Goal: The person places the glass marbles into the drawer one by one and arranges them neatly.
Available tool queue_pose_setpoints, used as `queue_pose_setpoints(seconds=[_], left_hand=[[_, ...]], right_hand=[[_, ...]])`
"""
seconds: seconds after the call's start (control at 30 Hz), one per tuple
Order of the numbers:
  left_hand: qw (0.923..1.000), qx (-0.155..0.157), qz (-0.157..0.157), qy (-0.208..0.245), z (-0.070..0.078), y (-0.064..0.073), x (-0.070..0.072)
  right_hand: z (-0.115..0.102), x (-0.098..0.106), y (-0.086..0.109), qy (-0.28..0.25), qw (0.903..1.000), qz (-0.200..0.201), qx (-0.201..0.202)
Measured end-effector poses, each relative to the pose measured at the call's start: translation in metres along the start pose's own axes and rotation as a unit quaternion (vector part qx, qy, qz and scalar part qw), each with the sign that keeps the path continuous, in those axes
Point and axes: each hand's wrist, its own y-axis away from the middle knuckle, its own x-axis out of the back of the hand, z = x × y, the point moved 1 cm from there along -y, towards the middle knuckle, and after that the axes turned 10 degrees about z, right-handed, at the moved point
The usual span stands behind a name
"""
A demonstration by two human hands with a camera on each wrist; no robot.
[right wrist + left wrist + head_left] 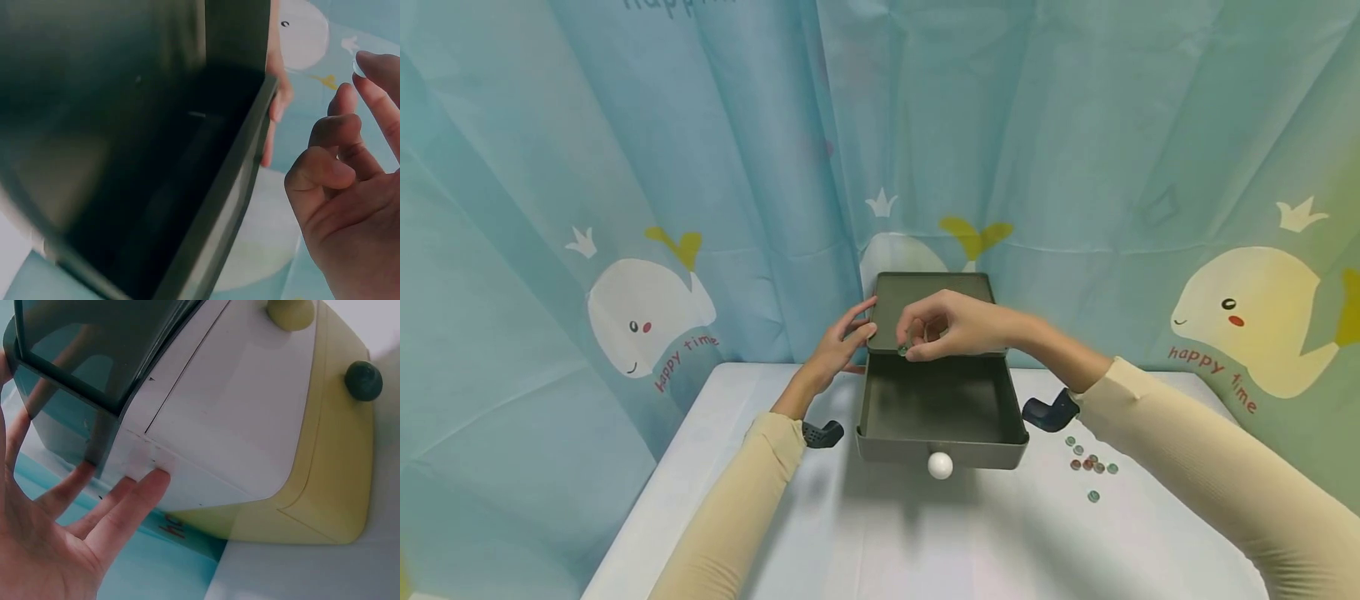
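Observation:
My right hand pinches a small green glass bead between thumb and index finger, above the pulled-out drawer. In the right wrist view the bead looks pale and clear at the fingertips, with the other fingers curled beneath. The dark grey-green drawer juts toward me and has a round white knob. My left hand rests against the left side of the drawer cabinet, thumb near the top edge. In the left wrist view its fingers lie nearly straight along the dark and white tiers.
Several green and reddish glass beads lie on the white table, right of the drawer. Lower tiers show a yellow knob and a dark green knob. A blue whale-print curtain hangs close behind the cabinet.

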Motion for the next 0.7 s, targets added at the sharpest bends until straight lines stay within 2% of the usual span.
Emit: queue_pose_setpoints(seconds=[0.33, 0.7], left_hand=[[1.0, -0.005, 0.004, -0.007, -0.002, 0.001, -0.001], [0.9999, -0.012, 0.0, -0.006, -0.001, 0.001, 0.0]], right_hand=[[0.008, -0.024, -0.013, -0.031, 0.9988, -0.037, 0.005], [0.011, -0.032, -0.016, -0.027, 0.9985, -0.048, 0.002]])
